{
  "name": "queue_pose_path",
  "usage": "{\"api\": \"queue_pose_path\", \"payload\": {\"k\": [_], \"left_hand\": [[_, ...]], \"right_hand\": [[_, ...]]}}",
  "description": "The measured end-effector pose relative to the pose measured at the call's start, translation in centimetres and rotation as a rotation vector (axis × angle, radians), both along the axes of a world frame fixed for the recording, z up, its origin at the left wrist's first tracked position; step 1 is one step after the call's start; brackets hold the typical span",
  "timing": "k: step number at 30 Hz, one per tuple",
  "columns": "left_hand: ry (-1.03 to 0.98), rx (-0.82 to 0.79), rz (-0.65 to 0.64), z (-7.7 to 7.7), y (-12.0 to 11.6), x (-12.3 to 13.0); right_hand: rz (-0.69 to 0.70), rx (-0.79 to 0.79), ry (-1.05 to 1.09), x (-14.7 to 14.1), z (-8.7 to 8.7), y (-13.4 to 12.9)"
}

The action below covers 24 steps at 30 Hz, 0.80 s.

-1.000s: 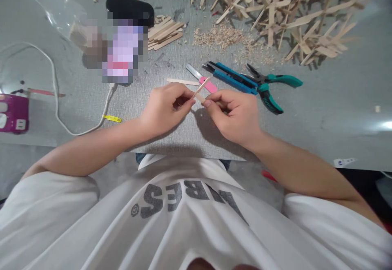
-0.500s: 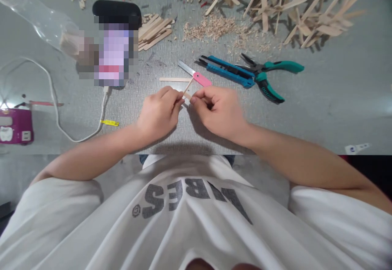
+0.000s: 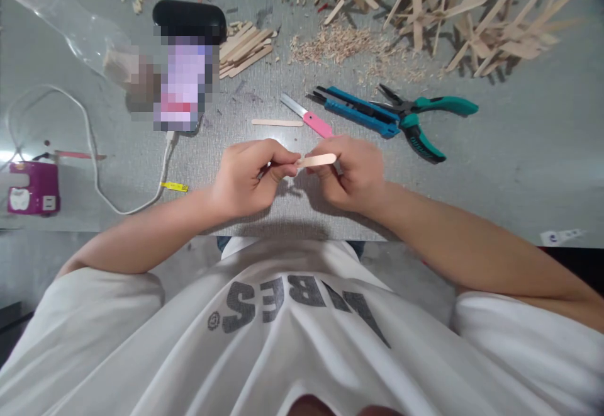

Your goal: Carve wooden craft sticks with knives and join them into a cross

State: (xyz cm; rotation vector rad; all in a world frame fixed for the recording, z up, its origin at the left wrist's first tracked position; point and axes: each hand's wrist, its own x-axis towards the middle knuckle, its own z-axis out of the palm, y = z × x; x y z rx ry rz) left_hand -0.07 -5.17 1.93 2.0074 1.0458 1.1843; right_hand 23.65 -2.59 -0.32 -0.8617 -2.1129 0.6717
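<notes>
Pinching a wooden stick [image 3: 318, 160] above the worktop [image 3: 509, 170]

The left hand [image 3: 250, 177] has its grip closed on one end of the wooden stick, thumb below and curled fingers above; the free end points right, across the front of the right hand [image 3: 352, 167]. That hand is bent inward, fingers curled and slightly blurred; whether its grip holds anything cannot be told. Both forearms angle in from the sides.

Just beyond the hands lie a loose stick [image 3: 277, 123] and a pink knife [image 3: 318, 124], its handle end close to the right hand's fingers. To the right, a blue cutter [image 3: 361, 112] lies against the pliers [image 3: 448, 105], whose green handles are spread. Farther out are wood shavings [image 3: 330, 44], a tangled stick heap [image 3: 419, 7], a stack of sticks [image 3: 248, 50], and a phone [image 3: 182, 85] plugged into a white cable [image 3: 94, 145].
</notes>
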Motion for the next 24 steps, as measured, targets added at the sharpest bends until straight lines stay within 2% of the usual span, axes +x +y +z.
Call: {"api": "queue_pose_path", "payload": {"k": [8,13,18,21,24], "left_hand": [[-0.004,0.216,-0.005,-0.1,0.0,0.2],[0.084,0.222,-0.026,-0.9,-0.1,0.3],[0.082,0.111,-0.051,-1.7,0.5,0.0],[0.085,0.023,-0.068,-1.1,1.3,-0.5],[0.022,0.043,0.03,-0.3,1.9,-0.9]], "right_hand": [[-0.017,0.154,0.009,-0.5,-0.8,-0.6],[0.033,0.217,0.05,-0.6,-0.7,-1.0],[-0.006,0.021,0.024,-1.0,0.8,-1.5],[0.016,-0.098,0.069,-0.6,1.7,-1.0],[-0.037,-0.253,0.217,0.1,2.3,-0.4]]}}
